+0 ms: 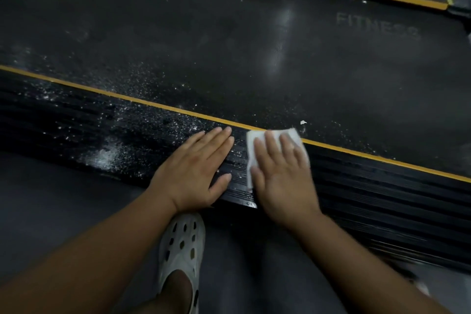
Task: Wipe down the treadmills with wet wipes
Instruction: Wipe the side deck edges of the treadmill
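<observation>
Here, on the far left, white dust (107, 155) lies speckled over the black ribbed side rail (63, 120) of the treadmill, thickest near the rail's near edge. A yellow stripe (153, 104) runs along the rail where it meets the dark belt (229, 46). My left hand (196, 171) rests flat on the rail, fingers straight and close together, thumb out toward the near edge, holding nothing. Below it my foot sits on the grey floor (51, 211) in a white clog (182, 245) with holes. Just beside my left hand, my right hand (283, 176) presses the white wipe (255, 135) flat onto the rail with spread, straight fingers; the wipe's far edge reaches the yellow stripe. A small white scrap (303, 122) lies on the belt just past it. Farther right, faded lettering (377, 27) on the belt reads FITNESS.
</observation>
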`<control>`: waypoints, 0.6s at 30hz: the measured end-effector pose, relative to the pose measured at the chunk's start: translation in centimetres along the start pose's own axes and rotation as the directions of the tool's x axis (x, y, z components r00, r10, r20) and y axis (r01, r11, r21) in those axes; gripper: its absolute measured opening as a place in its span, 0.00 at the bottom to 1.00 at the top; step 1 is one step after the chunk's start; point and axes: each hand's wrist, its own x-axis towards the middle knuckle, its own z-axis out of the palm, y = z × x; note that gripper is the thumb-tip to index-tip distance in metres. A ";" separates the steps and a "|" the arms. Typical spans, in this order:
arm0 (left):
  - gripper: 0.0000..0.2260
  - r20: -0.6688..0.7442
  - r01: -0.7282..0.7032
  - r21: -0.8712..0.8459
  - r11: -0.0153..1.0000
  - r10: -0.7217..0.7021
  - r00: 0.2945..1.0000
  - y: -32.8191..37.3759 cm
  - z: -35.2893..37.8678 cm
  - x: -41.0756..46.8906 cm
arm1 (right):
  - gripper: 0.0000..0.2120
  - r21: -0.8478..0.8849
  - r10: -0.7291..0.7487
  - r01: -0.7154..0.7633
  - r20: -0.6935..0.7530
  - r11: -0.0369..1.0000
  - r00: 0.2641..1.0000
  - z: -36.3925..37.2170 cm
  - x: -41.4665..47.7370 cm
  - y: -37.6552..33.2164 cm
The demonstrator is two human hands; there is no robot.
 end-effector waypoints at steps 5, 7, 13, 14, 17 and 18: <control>0.34 -0.007 -0.011 0.008 1.000 0.011 1.000 0.0 0.0 0.0 | 0.27 -0.014 -0.221 0.222 0.021 0.975 0.975 -0.3 -4.5 2.2; 0.34 0.000 -0.005 0.001 1.000 0.005 1.000 -0.1 0.0 0.0 | 0.28 -0.030 -0.067 0.066 -0.031 0.997 0.997 -0.4 -2.8 3.9; 0.34 0.007 0.001 -0.019 1.000 -0.001 1.000 -0.1 0.0 0.1 | 0.28 0.020 -0.252 0.251 0.039 0.968 0.967 -0.4 -2.3 0.7; 0.34 0.004 -0.003 -0.022 1.000 0.003 1.000 -0.1 0.0 0.1 | 0.26 0.057 -0.322 0.319 0.057 0.946 0.945 -0.7 -3.0 1.9; 0.34 -0.002 -0.008 -0.023 1.000 0.008 1.000 -0.2 0.2 0.1 | 0.22 0.214 -0.366 0.355 0.013 0.910 0.930 -1.4 -3.2 6.1; 0.34 -0.002 -0.009 -0.021 1.000 0.009 1.000 -0.2 0.2 0.1 | 0.21 0.240 -0.310 0.306 -0.024 0.921 0.950 -1.5 -2.4 6.9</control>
